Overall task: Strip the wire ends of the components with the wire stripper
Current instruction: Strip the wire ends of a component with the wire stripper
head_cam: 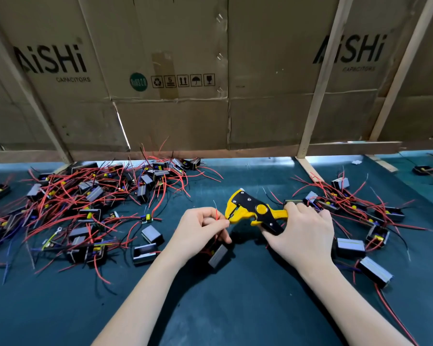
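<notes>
My right hand (303, 233) grips the handles of a yellow and black wire stripper (254, 210), whose jaws point left. My left hand (201, 231) pinches a thin wire right at those jaws, and a red wire (217, 214) with a bare tip stands up from the fingers. Below the left hand hangs a small black component with a grey side (218, 254), partly hidden by the fingers. A big tangled pile of components with red wires (85, 203) lies at the left. A smaller spread of components (355, 213) lies at the right.
The work surface is a dark teal mat (235, 308). Flattened cardboard boxes (175, 71) and wooden slats (318, 96) wall off the back. Loose grey-sided components (374, 270) sit near my right forearm, and others (145, 253) lie left of my left wrist.
</notes>
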